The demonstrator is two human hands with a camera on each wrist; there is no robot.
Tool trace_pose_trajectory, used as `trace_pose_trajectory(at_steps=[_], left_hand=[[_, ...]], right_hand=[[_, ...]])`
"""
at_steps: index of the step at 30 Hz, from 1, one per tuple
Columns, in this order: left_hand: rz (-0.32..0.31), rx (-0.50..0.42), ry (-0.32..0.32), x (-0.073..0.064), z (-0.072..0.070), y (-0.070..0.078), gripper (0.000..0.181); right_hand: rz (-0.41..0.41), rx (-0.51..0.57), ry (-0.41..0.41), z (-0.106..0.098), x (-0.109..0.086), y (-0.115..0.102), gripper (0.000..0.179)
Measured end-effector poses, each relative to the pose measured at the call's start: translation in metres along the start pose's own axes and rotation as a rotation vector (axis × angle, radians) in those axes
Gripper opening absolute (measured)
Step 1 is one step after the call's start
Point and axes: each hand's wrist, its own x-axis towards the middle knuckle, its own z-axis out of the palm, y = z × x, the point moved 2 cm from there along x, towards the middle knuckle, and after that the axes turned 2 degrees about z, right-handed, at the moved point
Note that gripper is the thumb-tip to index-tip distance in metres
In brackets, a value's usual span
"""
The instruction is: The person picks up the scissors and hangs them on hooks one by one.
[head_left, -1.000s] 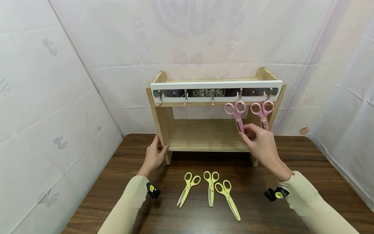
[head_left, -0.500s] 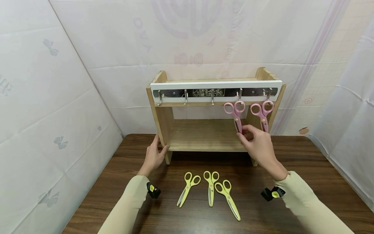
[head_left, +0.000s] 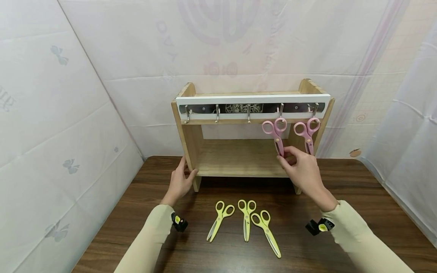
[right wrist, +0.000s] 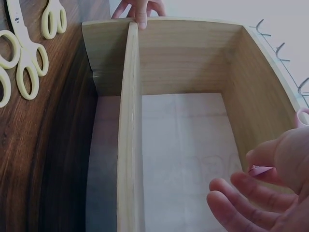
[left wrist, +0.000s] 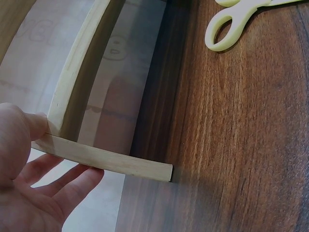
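My right hand (head_left: 302, 167) pinches the left pink scissors (head_left: 278, 137) by the blade end between thumb and fingers. The scissors hang tips down in front of the shelf (head_left: 244, 155), their right loop up at the fourth hook (head_left: 281, 110) from the left. Just to the right, the right pink scissors (head_left: 308, 138) hang at the last hook (head_left: 315, 110), partly behind my right hand. With my left hand (head_left: 181, 182) I grip the shelf's left side panel low down, thumb on the inner side and fingers outside. Nearer, on the brown worktop (head_left: 341, 227), lie the left yellow scissors (head_left: 219, 220), middle yellow scissors (head_left: 247, 219) and right yellow scissors (head_left: 267, 230), loops to the far side. Pale cloth (head_left: 136, 49) covers the far wall.
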Motion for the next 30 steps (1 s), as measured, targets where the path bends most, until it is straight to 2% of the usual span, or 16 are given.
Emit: trace_pose_trajectory(at_steps=[7,13,20,30], left_hand=[[-0.002,-0.009,0.000,-0.002,-0.001,-0.001,0.066],[0.014,-0.013,0.000,-0.002,-0.001,-0.001,0.066],[0.031,-0.023,0.004,0.000,0.001,0.000,0.064],[0.022,-0.023,0.005,0.000,0.000,-0.001,0.065]], right_hand=[[0.000,-0.014,-0.041,-0.002,-0.004,0.000,0.022],[0.010,-0.025,-0.081,-0.005,-0.017,0.003,0.037],[0.135,-0.064,-0.260,-0.003,-0.045,0.014,0.066],[0.120,-0.128,-0.445,0.012,-0.086,0.012,0.074]])
